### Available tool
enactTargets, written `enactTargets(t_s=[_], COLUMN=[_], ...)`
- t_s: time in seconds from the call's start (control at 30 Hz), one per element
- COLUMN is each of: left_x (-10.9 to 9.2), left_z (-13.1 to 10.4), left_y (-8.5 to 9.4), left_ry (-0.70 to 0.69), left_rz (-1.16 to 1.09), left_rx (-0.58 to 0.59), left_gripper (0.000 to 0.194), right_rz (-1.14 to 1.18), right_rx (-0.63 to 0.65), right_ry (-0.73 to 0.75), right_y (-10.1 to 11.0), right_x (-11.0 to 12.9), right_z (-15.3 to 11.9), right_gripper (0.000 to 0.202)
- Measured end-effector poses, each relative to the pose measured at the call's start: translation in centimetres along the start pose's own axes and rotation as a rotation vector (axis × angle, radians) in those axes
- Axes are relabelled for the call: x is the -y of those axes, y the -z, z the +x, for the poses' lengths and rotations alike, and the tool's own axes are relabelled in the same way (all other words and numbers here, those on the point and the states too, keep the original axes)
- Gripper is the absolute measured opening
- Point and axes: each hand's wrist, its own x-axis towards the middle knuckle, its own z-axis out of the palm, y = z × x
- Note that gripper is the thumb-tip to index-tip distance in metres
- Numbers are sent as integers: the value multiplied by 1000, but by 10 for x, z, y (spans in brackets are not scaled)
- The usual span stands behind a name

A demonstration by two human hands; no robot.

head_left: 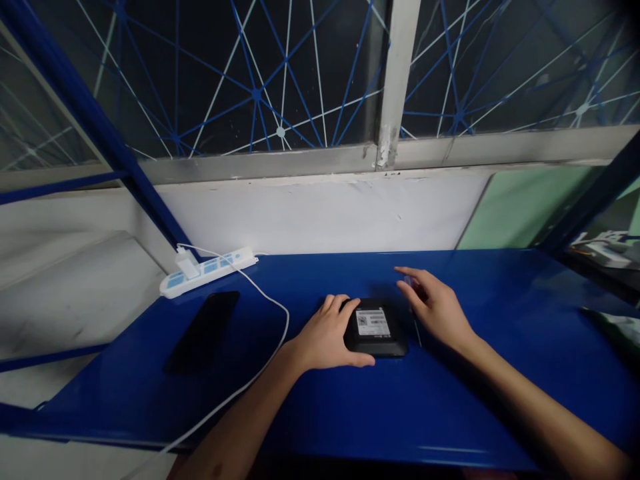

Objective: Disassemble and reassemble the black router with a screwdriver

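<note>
A flat black device box [397,339] with a white printed label [373,323] lies on the blue tabletop [350,413]. My left hand [325,337] grips its left side, fingers over the far edge and thumb along the near edge. To the right of the box, my right hand [437,303] is curled around a screwdriver [417,331], index finger stretched out. Part of a translucent purplish handle shows between thumb and index finger, and the thin shaft slants down towards the table. My other right fingers are mostly hidden behind the hand.
A white power strip [213,268] with a plugged-in charger [187,263] sits at the back left. Its white cable [287,320] runs near my left forearm. A dark phone-like slab [203,332] lies on the left. A dark green packet [613,333] is at the right edge.
</note>
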Motion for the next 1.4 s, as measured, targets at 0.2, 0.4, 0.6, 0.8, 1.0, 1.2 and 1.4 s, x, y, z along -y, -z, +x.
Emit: enactTargets(t_s=[0.2, 0.4, 0.6, 0.8, 1.0, 1.2, 1.4], left_x=[3, 2, 2, 2, 1, 3, 3], left_z=[0, -1, -1, 0, 0, 0, 0], left_y=[1, 1, 2, 3, 3, 2, 2], left_ry=[-1, -3, 16, 20, 18, 18, 18], left_rz=[3, -3, -24, -13, -12, -5, 7], left_rx=[10, 3, 29, 27, 24, 26, 28], left_gripper=[111, 109, 112, 111, 112, 113, 113], right_rz=[-182, -270, -283, -320, -424, -437, -490], right_rx=[213, 309, 394, 421, 475, 482, 492], right_ry=[38, -11, -92, -155, -218, -201, -214], right_y=[-9, -16, -15, -13, -13, -11, -10], right_x=[-7, -5, -2, 3, 4, 3, 2], right_z=[-4, -9, -8, -7, -6, -7, -6], right_gripper=[36, 38, 41, 42, 49, 46, 45])
